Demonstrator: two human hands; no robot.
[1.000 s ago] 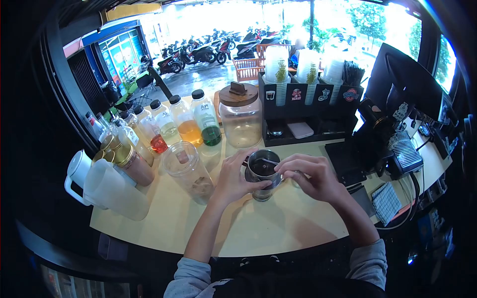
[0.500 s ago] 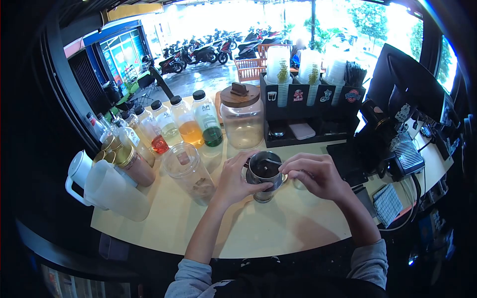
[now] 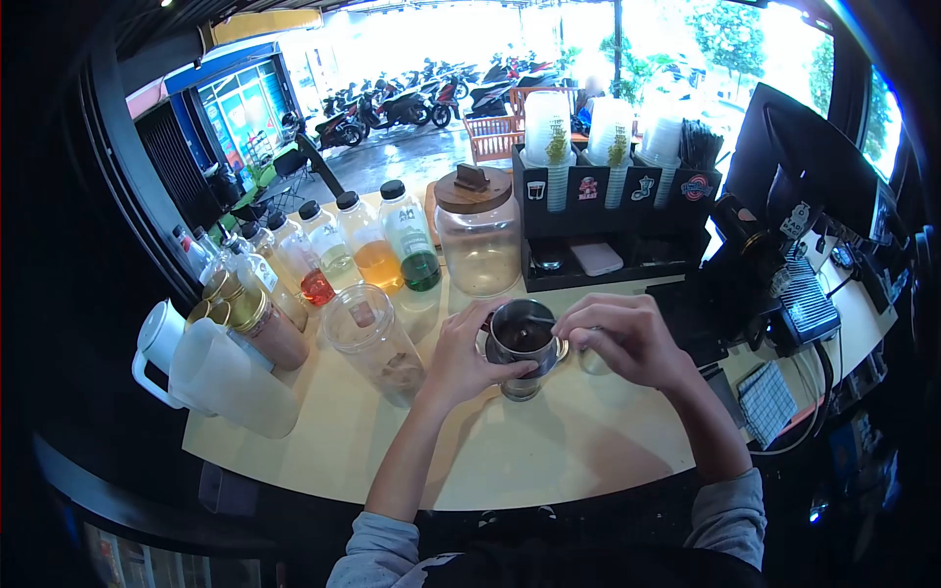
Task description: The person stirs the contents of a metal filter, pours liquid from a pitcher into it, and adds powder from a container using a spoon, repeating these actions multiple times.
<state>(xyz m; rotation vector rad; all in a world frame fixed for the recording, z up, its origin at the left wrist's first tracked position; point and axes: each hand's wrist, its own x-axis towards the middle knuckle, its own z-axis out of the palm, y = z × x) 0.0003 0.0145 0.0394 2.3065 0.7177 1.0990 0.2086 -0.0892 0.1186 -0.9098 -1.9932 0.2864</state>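
My left hand (image 3: pixel 463 355) is closed around the side of a small metal cup (image 3: pixel 509 355), its thumb across the front. Dark contents (image 3: pixel 523 329) show inside the cup, which sits above a clear glass base (image 3: pixel 520 388). From the right, my right hand (image 3: pixel 627 338) pinches the thin handle of a metal spoon (image 3: pixel 541 319), whose lower end reaches into the cup. The spoon's bowl cannot be made out. Just left of my left hand stands a clear open plastic jar (image 3: pixel 365 328) with some brown pieces near its bottom.
Capped bottles of coloured liquid (image 3: pixel 378 263), a frosted pitcher (image 3: pixel 235 377) and gold-rimmed containers (image 3: pixel 265 328) crowd the left. Behind the cup are a wooden-lidded glass jar (image 3: pixel 478 240) and a black cup organizer (image 3: pixel 618 196). A checked cloth (image 3: pixel 768 402) and a black machine (image 3: pixel 750 250) lie right.
My right hand has shifted slightly up and to the right, and the spoon's angle in the cup has changed a little. My left hand stays on the cup.
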